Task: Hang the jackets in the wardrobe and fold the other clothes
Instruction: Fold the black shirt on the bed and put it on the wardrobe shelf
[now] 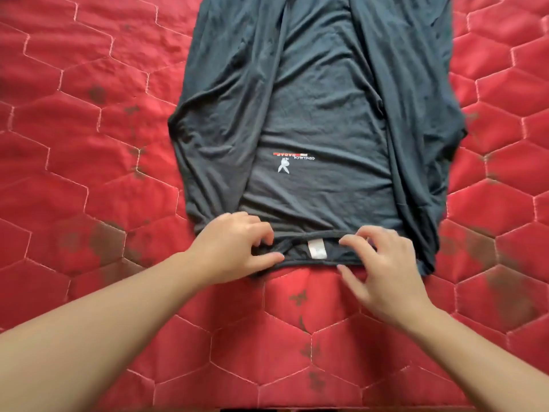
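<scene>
A dark grey T-shirt (pixel 323 99) lies flat on the red quilted bed, collar towards me, with both side parts folded in over the middle. A small white and red logo (pixel 292 162) and a white neck label (pixel 316 251) show near the collar. My left hand (pixel 237 248) pinches the collar edge at the left, thumb below and fingers on top. My right hand (pixel 383 263) is at the collar's right end, fingers curled over the edge and thumb under it; the hand is slightly blurred.
The red bedspread (pixel 89 144) with hexagon stitching and dark stained patches spreads on all sides of the shirt. Its near edge (pixel 297 407) runs along the bottom of the view.
</scene>
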The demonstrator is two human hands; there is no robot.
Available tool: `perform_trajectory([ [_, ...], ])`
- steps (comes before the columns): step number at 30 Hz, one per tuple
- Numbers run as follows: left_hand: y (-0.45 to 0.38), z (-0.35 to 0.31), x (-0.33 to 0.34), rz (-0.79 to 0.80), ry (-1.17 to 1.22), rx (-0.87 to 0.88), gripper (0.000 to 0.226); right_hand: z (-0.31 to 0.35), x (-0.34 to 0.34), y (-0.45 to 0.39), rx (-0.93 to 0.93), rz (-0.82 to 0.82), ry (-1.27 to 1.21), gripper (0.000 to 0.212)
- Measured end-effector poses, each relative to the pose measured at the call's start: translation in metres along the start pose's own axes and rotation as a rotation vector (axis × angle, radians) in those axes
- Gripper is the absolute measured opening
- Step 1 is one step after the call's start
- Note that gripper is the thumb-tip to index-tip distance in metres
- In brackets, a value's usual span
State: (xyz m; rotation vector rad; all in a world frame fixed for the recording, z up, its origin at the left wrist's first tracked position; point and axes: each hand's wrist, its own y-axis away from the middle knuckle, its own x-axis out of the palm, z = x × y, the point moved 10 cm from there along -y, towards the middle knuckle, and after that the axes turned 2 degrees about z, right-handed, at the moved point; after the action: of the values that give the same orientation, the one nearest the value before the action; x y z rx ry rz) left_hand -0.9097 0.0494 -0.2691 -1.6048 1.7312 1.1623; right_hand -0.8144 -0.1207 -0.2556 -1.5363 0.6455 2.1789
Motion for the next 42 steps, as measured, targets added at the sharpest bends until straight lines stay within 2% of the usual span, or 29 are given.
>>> perform_trajectory([
  [2,0.008,-0.009,0.026,0.106,-0.135,-0.048,0.058,-0.023,0.001,0.017,0.039,0.041,0.097,0.057],
  [4,0.016,-0.017,0.034,0.104,-0.207,-0.091,0.054,-0.040,-0.001,0.031,0.078,0.053,0.140,0.062],
  [8,0.029,-0.018,0.031,0.013,-0.092,-0.241,0.032,-0.063,-0.015,0.042,0.109,0.012,0.112,0.042],
  [10,0.037,-0.013,0.032,0.036,-0.085,-0.334,0.029,-0.067,-0.024,0.044,0.096,-0.015,0.081,0.032],
  [13,0.045,-0.017,0.030,0.097,-0.211,-0.374,0.020,-0.065,-0.031,0.054,0.043,-0.001,0.040,0.026],
  [15,0.050,-0.024,0.031,0.191,-0.342,-0.364,0.021,-0.061,-0.032,0.066,0.017,0.046,0.022,0.027],
  [17,0.056,-0.033,0.035,0.313,-0.429,-0.320,0.025,-0.052,-0.028,0.078,-0.026,0.152,0.025,0.025],
  [19,0.060,-0.043,0.038,0.414,-0.455,-0.268,0.026,-0.045,-0.008,0.092,-0.052,0.368,0.040,0.016],
  [20,0.063,-0.047,0.041,0.458,-0.435,-0.254,0.026,-0.046,0.003,0.099,-0.031,0.472,0.027,0.019],
  [23,0.074,-0.053,0.047,0.535,-0.219,-0.328,0.014,-0.055,0.021,0.114,0.100,0.724,-0.006,0.025],
  [25,0.076,-0.052,0.041,0.498,-0.117,-0.377,0.009,-0.057,0.020,0.112,0.166,0.769,-0.069,0.018],
  [27,0.072,-0.047,0.024,0.385,-0.031,-0.388,0.006,-0.062,0.004,0.096,0.202,0.663,-0.140,0.007],
  [28,0.071,-0.043,0.013,0.318,0.027,-0.400,0.006,-0.065,-0.008,0.085,0.216,0.563,-0.173,0.011],
  [30,0.067,-0.034,-0.010,0.202,0.125,-0.425,0.006,-0.071,-0.039,0.066,0.260,0.398,-0.235,0.035],
  [32,0.060,-0.027,-0.032,0.135,0.194,-0.430,0.004,-0.079,-0.067,0.051,0.317,0.288,-0.323,0.038],
  [34,0.051,-0.025,-0.053,0.110,0.222,-0.418,0.009,-0.079,-0.088,0.034,0.296,0.269,-0.296,0.027],
  [36,0.039,-0.024,-0.073,0.098,0.228,-0.416,0.004,-0.076,-0.103,0.016,0.273,0.272,-0.274,0.012],
  [42,0.013,0.009,-0.125,-0.100,0.722,-0.574,0.002,-0.088,-0.146,-0.034,0.380,0.098,-0.478,0.015],
])
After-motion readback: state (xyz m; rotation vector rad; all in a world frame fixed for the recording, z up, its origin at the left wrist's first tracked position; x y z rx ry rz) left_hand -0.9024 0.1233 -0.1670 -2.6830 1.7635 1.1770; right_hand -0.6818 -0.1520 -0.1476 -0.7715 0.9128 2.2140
